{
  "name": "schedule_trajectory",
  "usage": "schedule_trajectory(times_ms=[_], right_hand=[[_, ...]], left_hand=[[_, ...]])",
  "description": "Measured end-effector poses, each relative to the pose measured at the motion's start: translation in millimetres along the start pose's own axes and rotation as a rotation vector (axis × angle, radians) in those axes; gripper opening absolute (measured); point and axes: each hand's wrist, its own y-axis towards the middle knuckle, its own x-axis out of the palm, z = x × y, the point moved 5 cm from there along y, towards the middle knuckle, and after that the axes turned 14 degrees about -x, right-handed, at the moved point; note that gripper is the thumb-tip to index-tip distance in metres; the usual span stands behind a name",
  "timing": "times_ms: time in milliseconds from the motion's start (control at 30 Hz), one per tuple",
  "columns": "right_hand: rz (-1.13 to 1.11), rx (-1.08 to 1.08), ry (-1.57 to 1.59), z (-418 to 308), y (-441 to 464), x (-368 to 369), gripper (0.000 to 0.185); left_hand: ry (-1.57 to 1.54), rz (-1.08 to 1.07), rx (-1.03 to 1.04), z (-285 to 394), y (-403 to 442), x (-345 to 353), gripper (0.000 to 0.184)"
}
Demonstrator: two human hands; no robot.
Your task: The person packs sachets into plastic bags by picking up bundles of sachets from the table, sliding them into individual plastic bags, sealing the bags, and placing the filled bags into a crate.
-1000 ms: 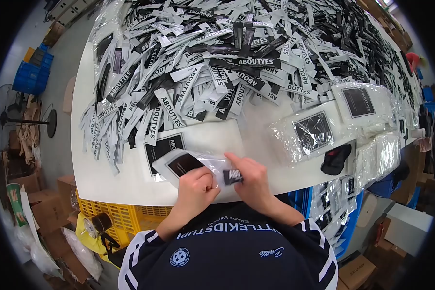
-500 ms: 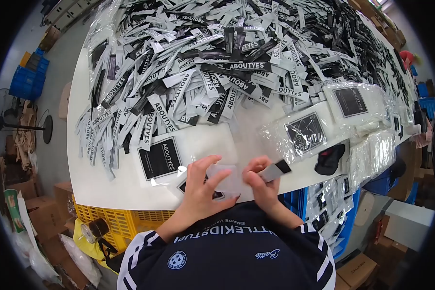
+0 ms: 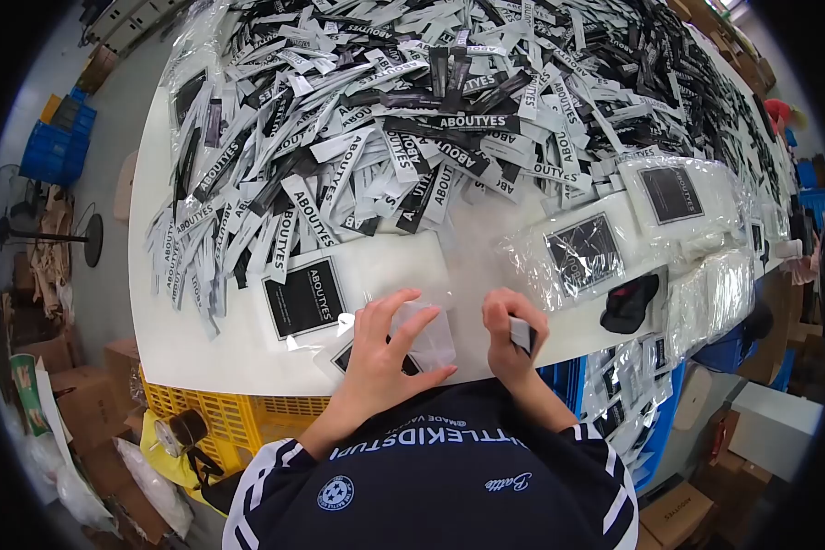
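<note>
My left hand [image 3: 385,344], fingers apart, rests over a clear plastic bag [image 3: 434,341] with a black label, near the table's front edge. Closed around a small white and black packet [image 3: 521,335] is my right hand [image 3: 511,330], a little to the right. Beyond my left hand lies a bag with a black ABOUTYES label [image 3: 304,297]. A large heap of black and white ABOUTYES stick packets [image 3: 412,119] covers the far part of the white table [image 3: 192,362].
Clear bags with black labels [image 3: 582,252] and a black cloth item [image 3: 629,302] lie at the right. Below the table edge stand a yellow crate [image 3: 206,412] and a blue crate [image 3: 665,440] holding bags. Part of another person in red [image 3: 777,110] shows far right.
My hands have moved apart. My left hand has opened over the bag, which now lies flatter on the table. My right hand has drawn the packet away to the right and turned it.
</note>
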Motion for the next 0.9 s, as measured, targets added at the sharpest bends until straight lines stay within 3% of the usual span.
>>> schedule_trajectory(times_ms=[100,133,233,267,367,467,567,600,667,700,767,867,900], right_hand=[[-0.132,0.220,-0.165,24.8,-14.4,-1.3,0.031],[0.002,0.308,0.033,31.3,-26.5,-4.5,0.023],[0.119,0.076,0.644,3.1,-9.9,-9.4,0.015],[0.068,0.086,0.810,-2.8,0.5,-7.5,0.015],[0.087,0.351,1.104,-20.2,22.1,13.9,0.019],[-0.145,0.521,0.835,-12.9,7.2,30.8,0.020],[-0.325,0.527,0.684,-16.7,-1.4,40.3,0.026],[-0.308,0.425,0.612,-20.6,1.8,38.3,0.027],[-0.287,0.552,0.626,-10.2,-5.8,26.9,0.027],[-0.276,0.616,0.634,-2.9,-11.6,21.7,0.028],[-0.217,0.488,0.616,-3.0,-9.2,19.5,0.030],[-0.044,0.310,0.589,-27.2,20.5,16.2,0.032],[-0.121,0.247,0.381,-29.1,23.1,11.0,0.031]], left_hand=[[-0.014,-0.003,0.026,0.7,1.0,1.5,0.082],[-0.012,-0.004,0.019,0.7,1.9,1.5,0.083],[0.006,-0.036,-0.004,0.1,1.7,4.4,0.084],[0.014,-0.051,-0.001,1.0,3.0,6.6,0.084],[-0.124,-0.018,0.004,4.2,1.1,11.5,0.095],[-0.197,0.099,0.177,4.9,-1.8,11.4,0.104],[-0.075,0.095,0.223,3.7,-5.0,11.4,0.108],[-0.142,0.144,0.173,5.3,-3.3,3.8,0.098],[-0.275,0.241,0.071,11.5,-0.3,-14.4,0.078],[-0.259,0.142,-0.049,0.1,1.1,-13.5,0.062],[-0.223,-0.059,-0.289,-29.3,-1.3,-16.0,0.032],[-0.132,-0.029,-0.144,-23.8,5.5,-25.9,0.013],[-0.146,-0.037,-0.172,-23.5,5.3,-26.3,0.012]])
